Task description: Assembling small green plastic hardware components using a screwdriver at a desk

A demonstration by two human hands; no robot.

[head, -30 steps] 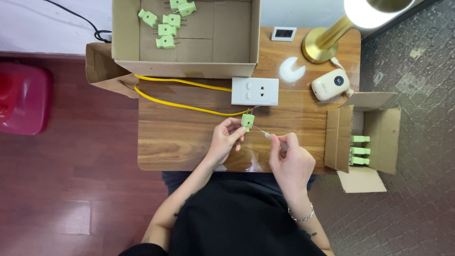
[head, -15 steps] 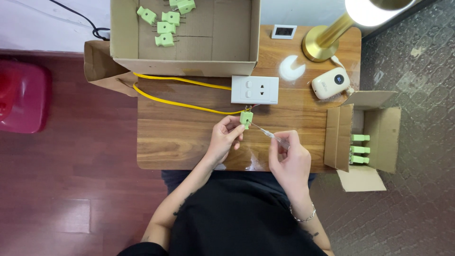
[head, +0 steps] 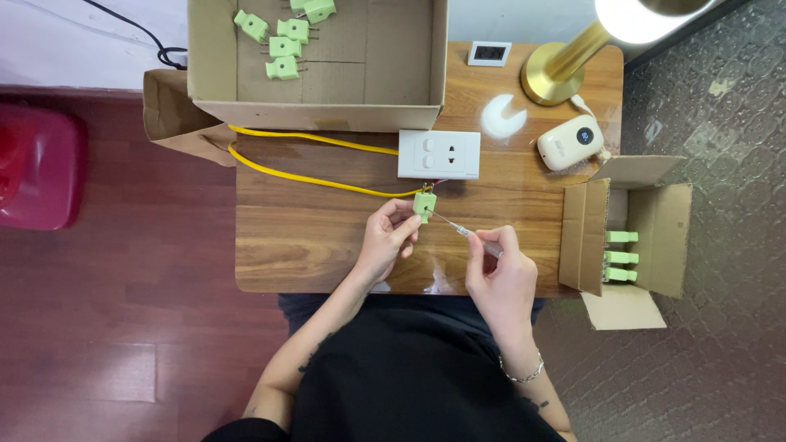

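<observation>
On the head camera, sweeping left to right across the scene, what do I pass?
Red container → big box with green plugs → left hand holding a green plug → right hand holding a screwdriver → white gadget → small box.

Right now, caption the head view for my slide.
Left hand holds a green plug while right hand applies a screwdriver on the wooden table.

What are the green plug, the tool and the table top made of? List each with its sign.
Green plug in the left hand: apparently moulded plastic, matt, even pale green.
Tool in the right hand: thin shaft looks like metal, with a faint glint; its handle is too hidden to tell.
Table top: wood or wood veneer, glossy; grain lines and lamp glare show.
</observation>
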